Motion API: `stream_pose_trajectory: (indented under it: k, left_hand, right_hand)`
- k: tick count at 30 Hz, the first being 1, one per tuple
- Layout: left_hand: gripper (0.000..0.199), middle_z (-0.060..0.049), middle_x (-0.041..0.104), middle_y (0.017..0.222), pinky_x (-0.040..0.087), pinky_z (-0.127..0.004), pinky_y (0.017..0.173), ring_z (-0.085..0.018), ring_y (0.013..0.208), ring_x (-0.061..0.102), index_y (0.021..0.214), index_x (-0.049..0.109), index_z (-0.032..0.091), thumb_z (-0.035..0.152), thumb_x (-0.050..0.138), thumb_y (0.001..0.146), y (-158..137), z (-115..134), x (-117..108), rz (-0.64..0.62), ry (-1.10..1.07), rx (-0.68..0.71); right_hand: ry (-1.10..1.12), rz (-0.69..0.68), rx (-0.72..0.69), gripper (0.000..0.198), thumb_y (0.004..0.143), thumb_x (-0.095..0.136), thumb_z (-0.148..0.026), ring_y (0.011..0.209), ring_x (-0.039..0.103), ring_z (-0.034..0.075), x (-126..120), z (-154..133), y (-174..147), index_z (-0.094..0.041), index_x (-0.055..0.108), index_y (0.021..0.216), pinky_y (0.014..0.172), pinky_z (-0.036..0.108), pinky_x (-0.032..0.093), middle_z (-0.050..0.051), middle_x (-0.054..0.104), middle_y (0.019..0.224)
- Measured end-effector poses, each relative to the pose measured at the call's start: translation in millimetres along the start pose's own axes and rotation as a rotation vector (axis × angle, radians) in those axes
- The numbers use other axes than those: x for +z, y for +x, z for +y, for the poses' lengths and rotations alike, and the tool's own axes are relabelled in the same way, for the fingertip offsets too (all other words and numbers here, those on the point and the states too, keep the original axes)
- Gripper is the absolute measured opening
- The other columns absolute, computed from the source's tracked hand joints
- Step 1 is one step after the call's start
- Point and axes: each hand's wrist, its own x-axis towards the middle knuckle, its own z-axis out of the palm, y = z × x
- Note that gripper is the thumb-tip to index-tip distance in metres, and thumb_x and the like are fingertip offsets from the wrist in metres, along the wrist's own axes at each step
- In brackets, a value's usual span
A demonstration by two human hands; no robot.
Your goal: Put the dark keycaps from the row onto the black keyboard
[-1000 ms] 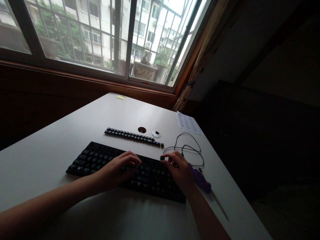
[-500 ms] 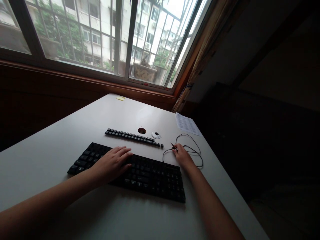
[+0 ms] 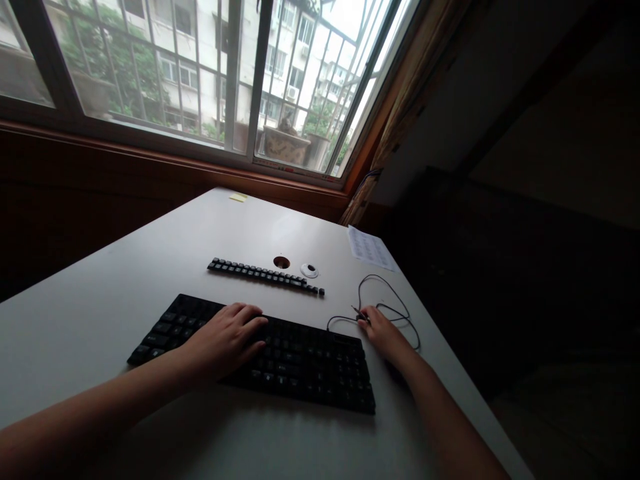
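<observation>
Barred window (image 3: 195, 73) behind white desk (image 3: 150, 273); dark room to my right. Black keyboard (image 3: 305, 363) under my left hand (image 3: 227, 339), palm down, fingers loosely spread near far edge. My right hand (image 3: 384, 332), just beside keyboard's far right corner, pinches slender dark piece (image 3: 359, 313) between thumb and fingers; cannot tell what it is. Black cable (image 3: 376, 275) loops beyond right hand. Ahead, between hands: row of black keycaps (image 3: 260, 272), then desk hole (image 3: 281, 263), white ring-shaped cover (image 3: 309, 270). Printed paper (image 3: 371, 247) farther past right hand.
</observation>
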Motion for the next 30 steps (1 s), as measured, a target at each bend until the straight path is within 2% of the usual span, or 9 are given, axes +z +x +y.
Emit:
stream_pose_trajectory:
  k: [5, 9, 13, 20, 30]
  left_hand:
    - [0.034, -0.01, 0.058, 0.124, 0.048, -0.047, 0.097, -0.028, 0.112, 0.054, 0.126, 0.057, 0.023, 0.039, 0.051, 0.097, 0, 1, 0, 0.017, -0.018, 0.016]
    - [0.034, -0.01, 0.058, 0.124, 0.048, -0.047, 0.097, -0.028, 0.113, 0.053, 0.126, 0.057, 0.023, 0.038, 0.051, 0.097, 1, 2, -3, 0.014, -0.02, 0.021]
    - [0.034, -0.01, 0.058, 0.124, 0.049, -0.047, 0.097, -0.028, 0.112, 0.053, 0.126, 0.057, 0.023, 0.038, 0.051, 0.097, 1, 3, -4, 0.011, -0.022, 0.019]
    - [0.036, -0.009, 0.057, 0.127, 0.047, -0.05, 0.099, -0.03, 0.115, 0.052, 0.129, 0.056, 0.023, 0.039, 0.053, 0.096, 0, 3, -3, -0.019, -0.019, 0.0]
    - [0.036, -0.01, 0.057, 0.127, 0.047, -0.05, 0.099, -0.03, 0.115, 0.052, 0.128, 0.056, 0.023, 0.039, 0.053, 0.096, 0, 2, -1, -0.017, -0.025, -0.002]
  right_hand:
    - [0.09, 0.067, -0.087, 0.01, 0.086, 0.054, -0.023, 0.097, 0.058, 0.023, -3, -8, 26, -0.021, 0.06, 0.093, 0.091, 0.037, 0.044, 0.008, 0.059, 0.101]
    - [0.119, 0.058, -0.104, 0.011, 0.084, 0.059, -0.022, 0.1, 0.058, 0.022, 4, -20, 59, -0.019, 0.064, 0.094, 0.094, 0.035, 0.043, 0.007, 0.059, 0.1]
    - [0.143, 0.014, -0.122, 0.011, 0.083, 0.06, -0.019, 0.096, 0.059, 0.02, 13, -32, 81, -0.018, 0.067, 0.092, 0.09, 0.032, 0.044, 0.006, 0.062, 0.098]
    - [0.164, -0.028, -0.146, 0.011, 0.082, 0.063, -0.019, 0.091, 0.06, 0.019, 16, -43, 90, -0.019, 0.068, 0.091, 0.084, 0.03, 0.044, 0.005, 0.064, 0.095]
    - [0.206, -0.024, -0.141, 0.019, 0.08, 0.065, -0.021, 0.093, 0.062, 0.021, 15, -42, 89, -0.02, 0.07, 0.098, 0.085, 0.032, 0.045, 0.005, 0.067, 0.098]
